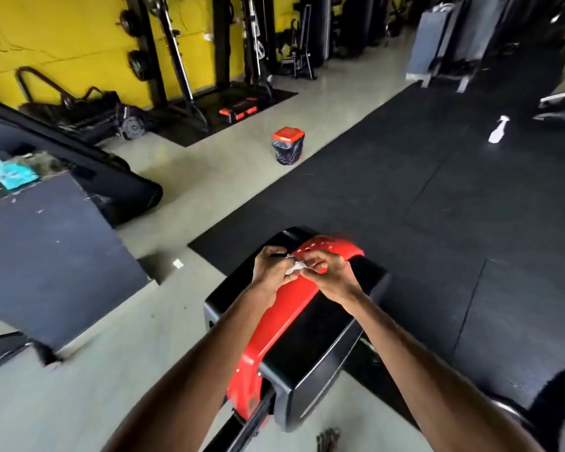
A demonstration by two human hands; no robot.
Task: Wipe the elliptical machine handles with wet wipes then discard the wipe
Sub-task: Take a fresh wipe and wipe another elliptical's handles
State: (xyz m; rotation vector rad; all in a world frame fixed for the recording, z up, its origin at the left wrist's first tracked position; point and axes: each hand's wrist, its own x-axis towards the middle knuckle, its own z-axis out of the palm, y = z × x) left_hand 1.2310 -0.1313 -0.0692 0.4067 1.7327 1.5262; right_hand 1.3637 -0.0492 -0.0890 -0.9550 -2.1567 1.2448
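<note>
Over the red machine cover (pixel 279 316) at 6 o'clock, left hand (pixel 272 272) and right hand (pixel 331 277) meet, both pinching the crumpled wet wipe (pixel 296 266). The red-lidded bin (pixel 287 145) stands well apart at 12 o'clock, so a throw from here would likely fall short.

The left hand (pixel 271 272) and right hand (pixel 331 277) are showing bare, and both forearms behind them are running uncovered to the lower edge.
</note>
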